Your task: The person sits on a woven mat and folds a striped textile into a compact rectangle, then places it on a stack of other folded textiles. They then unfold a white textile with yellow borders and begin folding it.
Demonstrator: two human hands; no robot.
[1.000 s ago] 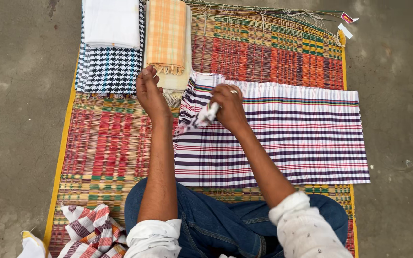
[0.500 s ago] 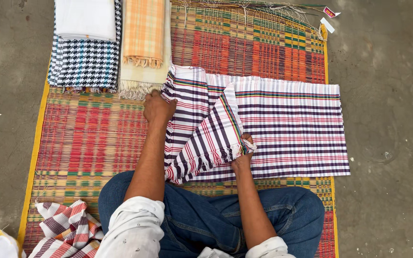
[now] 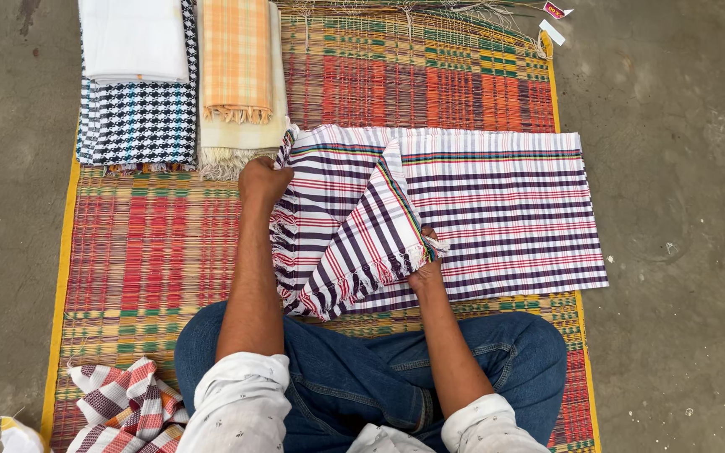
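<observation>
- A crumpled red-and-white checked cloth (image 3: 132,403) lies at the woven mat's (image 3: 161,252) near left corner.
- At the far left, a folded white cloth (image 3: 132,38) tops a black-and-white houndstooth cloth (image 3: 138,122); beside it, an orange plaid towel (image 3: 237,54) lies on a cream fringed one (image 3: 241,143).
- The left hand (image 3: 262,180), grip curled, presses the striped cloth's (image 3: 505,218) left edge.
- The right hand (image 3: 425,267) pinches its folded-over fringed corner.
- Small red and white tags (image 3: 554,18) lie by the mat's far right corner.

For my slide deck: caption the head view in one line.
Seated on a woven mat, left hand and right hand fold a striped cloth beside stacked folded cloths.
</observation>
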